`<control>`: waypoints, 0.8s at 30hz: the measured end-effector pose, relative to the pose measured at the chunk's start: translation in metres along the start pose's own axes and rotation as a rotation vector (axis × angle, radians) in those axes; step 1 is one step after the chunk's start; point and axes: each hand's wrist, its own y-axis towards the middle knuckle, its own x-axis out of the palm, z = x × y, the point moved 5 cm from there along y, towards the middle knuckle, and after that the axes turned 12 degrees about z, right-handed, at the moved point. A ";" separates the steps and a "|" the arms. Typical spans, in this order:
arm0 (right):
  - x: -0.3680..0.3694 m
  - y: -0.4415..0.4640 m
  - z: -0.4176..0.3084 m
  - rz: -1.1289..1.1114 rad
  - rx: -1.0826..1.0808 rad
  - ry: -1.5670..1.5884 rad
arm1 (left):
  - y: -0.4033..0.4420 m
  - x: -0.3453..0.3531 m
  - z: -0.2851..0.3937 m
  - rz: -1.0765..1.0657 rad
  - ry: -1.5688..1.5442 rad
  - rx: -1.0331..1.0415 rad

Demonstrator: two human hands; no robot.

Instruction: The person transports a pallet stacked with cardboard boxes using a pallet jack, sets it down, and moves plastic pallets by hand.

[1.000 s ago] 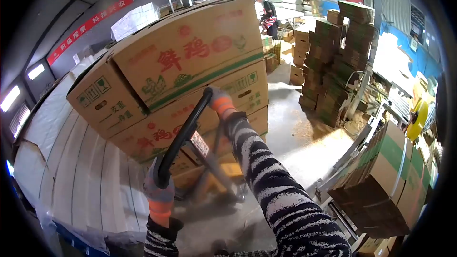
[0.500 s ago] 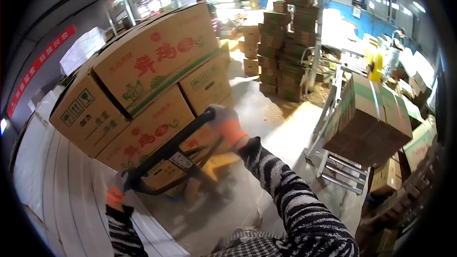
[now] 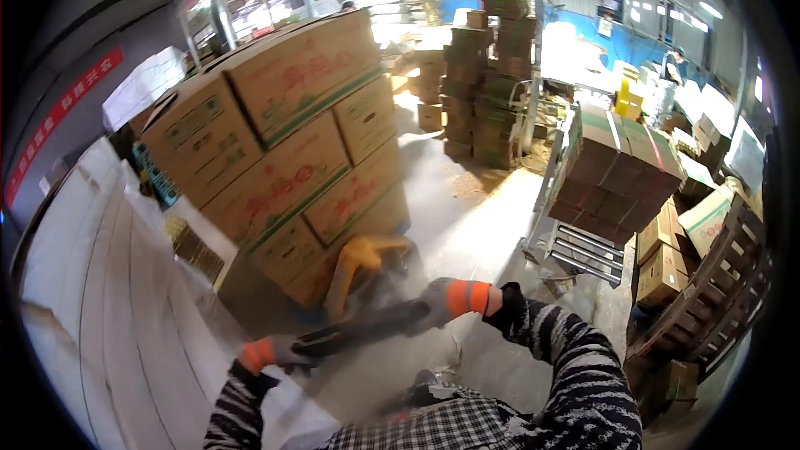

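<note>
Our left hand (image 3: 287, 352) and right hand (image 3: 435, 302) clench the black handle (image 3: 362, 330), fingers curled closed around opposite ends, though blur hides each finger's exact placement. We hold it near the yellow metal frame (image 3: 360, 257) beside the stacked cartons (image 3: 287, 171).

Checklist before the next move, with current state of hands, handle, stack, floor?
1. Left hand on black handle: ok, closed round it.
2. Right hand on handle: ok, closed round it.
3. Carton stack has no visible gaping joints on the near face: cannot tell, lower part blurred.
4. Forks under stack: cannot tell, only yellow frame shows.
5. Floor free of litter: not ok, brown scatter near the far carton piles.
</note>
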 end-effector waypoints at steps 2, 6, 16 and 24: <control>0.041 -0.013 -0.007 -0.099 0.035 0.042 | -0.011 0.040 -0.006 0.164 0.048 0.130; 0.115 -0.020 0.004 -0.140 0.126 -0.338 | -0.027 0.084 -0.032 0.259 0.164 -0.001; 0.279 -0.021 -0.059 0.096 0.297 -0.573 | -0.020 0.156 -0.209 0.449 0.469 0.084; 0.343 -0.031 -0.088 0.154 0.397 -0.629 | -0.018 0.187 -0.272 0.530 0.473 0.189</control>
